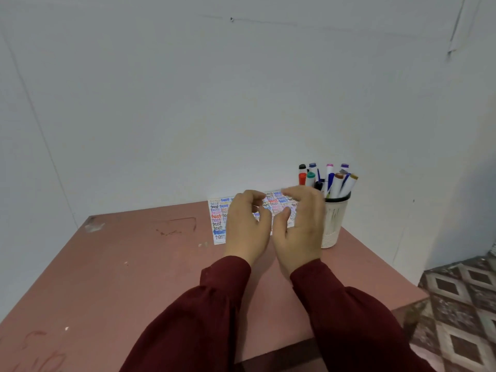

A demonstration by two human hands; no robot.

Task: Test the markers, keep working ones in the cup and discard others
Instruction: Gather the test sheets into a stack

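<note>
Markers (328, 179) stand capped in a white cup (333, 224) near the table's (134, 264) far right edge, close to the wall. Beside it lies a paper sheet (218, 218) crowded with the word "test", largely covered by both hands. The left hand (247, 229) and right hand (302, 226) hover side by side, fingers curled and loosely spread, holding nothing. Wide bare tabletop stretches left; the right hand hides the cup's near side

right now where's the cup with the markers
In the head view the cup stands on the table at its far right, near the wall, just right of the right hand and the test paper.
</note>
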